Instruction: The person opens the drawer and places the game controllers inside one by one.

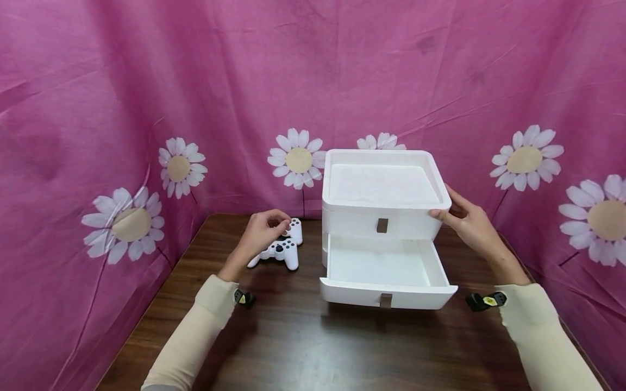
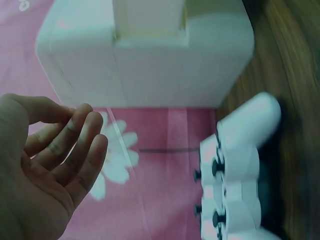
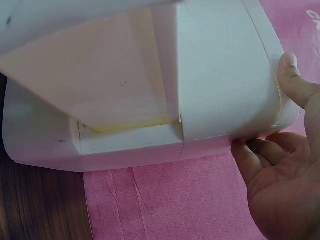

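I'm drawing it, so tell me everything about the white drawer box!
The white drawer box looks plastic, with rounded corners, a sunken top and brownish tabs on its drawers. It stands upright on the brown table. The upper drawer is closed; the lower drawer is pulled out. The right hand grips the box's right edge.

The person wears a cream left sleeve and a matching right sleeve, each finishing in a broad cuff, and just beside each cuff there is a small black device which carries a yellow patch.
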Tool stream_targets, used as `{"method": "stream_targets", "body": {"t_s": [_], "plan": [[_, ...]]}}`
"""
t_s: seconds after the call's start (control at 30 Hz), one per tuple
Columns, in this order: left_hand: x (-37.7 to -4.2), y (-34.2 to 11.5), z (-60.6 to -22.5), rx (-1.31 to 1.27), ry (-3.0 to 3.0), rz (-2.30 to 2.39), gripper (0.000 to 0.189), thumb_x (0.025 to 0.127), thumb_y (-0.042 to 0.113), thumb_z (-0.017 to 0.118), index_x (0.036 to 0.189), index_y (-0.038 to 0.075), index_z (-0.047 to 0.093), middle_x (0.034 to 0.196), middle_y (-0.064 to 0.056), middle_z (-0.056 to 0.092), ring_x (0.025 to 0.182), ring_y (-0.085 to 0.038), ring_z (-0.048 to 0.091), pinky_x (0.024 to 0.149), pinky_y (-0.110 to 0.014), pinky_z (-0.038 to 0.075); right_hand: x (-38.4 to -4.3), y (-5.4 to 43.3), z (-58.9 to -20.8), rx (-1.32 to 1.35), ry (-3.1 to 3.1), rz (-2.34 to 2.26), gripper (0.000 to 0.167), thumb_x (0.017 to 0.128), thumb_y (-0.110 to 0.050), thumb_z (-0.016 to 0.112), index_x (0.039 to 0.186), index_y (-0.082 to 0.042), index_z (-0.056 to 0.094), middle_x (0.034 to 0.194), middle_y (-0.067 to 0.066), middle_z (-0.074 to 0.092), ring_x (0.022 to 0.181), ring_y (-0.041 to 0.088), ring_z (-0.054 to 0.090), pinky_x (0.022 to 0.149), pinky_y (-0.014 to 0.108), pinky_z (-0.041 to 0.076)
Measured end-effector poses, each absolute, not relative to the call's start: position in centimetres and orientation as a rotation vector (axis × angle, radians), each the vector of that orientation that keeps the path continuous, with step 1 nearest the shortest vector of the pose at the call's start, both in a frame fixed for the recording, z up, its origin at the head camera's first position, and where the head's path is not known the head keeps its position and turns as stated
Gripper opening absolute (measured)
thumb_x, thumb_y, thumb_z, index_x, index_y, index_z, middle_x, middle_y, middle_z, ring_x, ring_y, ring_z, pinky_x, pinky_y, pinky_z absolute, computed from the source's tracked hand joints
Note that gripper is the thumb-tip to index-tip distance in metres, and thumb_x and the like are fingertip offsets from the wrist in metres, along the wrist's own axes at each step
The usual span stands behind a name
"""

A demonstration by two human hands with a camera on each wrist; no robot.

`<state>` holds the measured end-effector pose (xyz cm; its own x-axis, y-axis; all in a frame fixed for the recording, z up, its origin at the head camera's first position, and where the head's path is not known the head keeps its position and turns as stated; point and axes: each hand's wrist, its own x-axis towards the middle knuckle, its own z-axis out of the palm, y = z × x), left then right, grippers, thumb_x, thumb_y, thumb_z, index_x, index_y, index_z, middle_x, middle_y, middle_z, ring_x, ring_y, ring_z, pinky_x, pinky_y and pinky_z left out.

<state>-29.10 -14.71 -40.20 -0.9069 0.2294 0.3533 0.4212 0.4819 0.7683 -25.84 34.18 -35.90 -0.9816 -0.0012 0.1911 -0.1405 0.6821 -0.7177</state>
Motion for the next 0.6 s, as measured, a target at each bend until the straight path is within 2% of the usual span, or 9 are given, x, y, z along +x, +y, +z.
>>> {"method": "stream_targets", "body": {"t_s": [0.07,0.1,0.17,0.23,0.3,0.33,0.47,0.6], "plan": [[-29.5,-15.2,-40.4,-0.569,-2.553,-1.307,0.011,0.098,0.012,0.072,0.104,0.009,0.08,0.092,-0.01,0.08,0.08,-0.022,0.072,0.07,-0.025,0.055,-25.8,34.2,-36.0,0.125,-2.715,1.187,0.09,0.101,-0.05,0.07,0.171,-0.029,0.017,0.164,0.028,0.042,0.139,0.052,0.054,0.108,0.071,0.047],[-29.7,-15.4,-40.5,-0.575,-2.57,-1.267,0.011,0.097,0.013,0.072,0.104,0.009,0.08,0.091,-0.009,0.079,0.08,-0.021,0.07,0.07,-0.026,0.054,-25.9,34.2,-36.0,0.129,-2.715,1.182,0.09,0.101,-0.049,0.07,0.171,-0.029,0.017,0.164,0.028,0.043,0.139,0.052,0.054,0.108,0.069,0.048],[-30.0,-15.7,-40.8,-0.579,-2.609,-1.19,0.012,0.097,0.014,0.072,0.104,0.009,0.08,0.092,-0.006,0.079,0.081,-0.02,0.068,0.069,-0.027,0.053,-25.9,34.1,-36.1,0.135,-2.714,1.166,0.089,0.101,-0.047,0.07,0.171,-0.028,0.018,0.163,0.028,0.044,0.137,0.051,0.056,0.104,0.058,0.056],[-30.4,-16.1,-41.1,-0.594,-2.652,-1.122,0.014,0.097,0.014,0.071,0.106,0.009,0.08,0.096,-0.005,0.08,0.084,-0.02,0.069,0.07,-0.03,0.055,-25.9,34.2,-36.1,0.145,-2.709,1.162,0.088,0.101,-0.046,0.071,0.171,-0.026,0.02,0.162,0.029,0.045,0.136,0.051,0.057,0.096,0.037,0.06],[-30.7,-16.5,-41.4,-0.622,-2.707,-1.05,0.016,0.097,0.013,0.07,0.108,0.008,0.08,0.1,-0.006,0.08,0.087,-0.02,0.071,0.072,-0.032,0.057,-26.0,34.2,-36.1,0.145,-2.709,1.154,0.088,0.101,-0.046,0.072,0.17,-0.026,0.021,0.162,0.029,0.046,0.135,0.051,0.058,0.087,0.021,0.055],[-30.9,-16.7,-41.5,-0.638,-2.741,-1.009,0.018,0.096,0.013,0.069,0.11,0.007,0.08,0.103,-0.007,0.08,0.09,-0.021,0.073,0.074,-0.034,0.059,-26.0,34.2,-36.1,0.144,-2.708,1.151,0.088,0.101,-0.046,0.072,0.17,-0.027,0.021,0.161,0.029,0.046,0.134,0.05,0.058,0.084,0.016,0.051],[-31.4,-17.3,-42.1,-0.742,-2.886,-0.823,0.026,0.094,0.011,0.069,0.118,0.001,0.077,0.112,-0.012,0.079,0.1,-0.026,0.075,0.085,-0.042,0.062,-26.1,34.3,-36.1,0.143,-2.707,1.152,0.088,0.101,-0.046,0.072,0.17,-0.028,0.021,0.161,0.028,0.047,0.134,0.049,0.059,0.08,0.012,0.047],[-31.7,-17.6,-42.5,-0.826,-3.021,-0.659,0.039,0.092,0.009,0.069,0.129,-0.003,0.072,0.125,-0.017,0.075,0.116,-0.031,0.072,0.1,-0.049,0.058,-26.1,34.3,-36.1,0.158,-2.69,1.174,0.087,0.101,-0.044,0.072,0.17,-0.027,0.021,0.161,0.028,0.047,0.135,0.049,0.057,0.076,0.004,0.043]]}}
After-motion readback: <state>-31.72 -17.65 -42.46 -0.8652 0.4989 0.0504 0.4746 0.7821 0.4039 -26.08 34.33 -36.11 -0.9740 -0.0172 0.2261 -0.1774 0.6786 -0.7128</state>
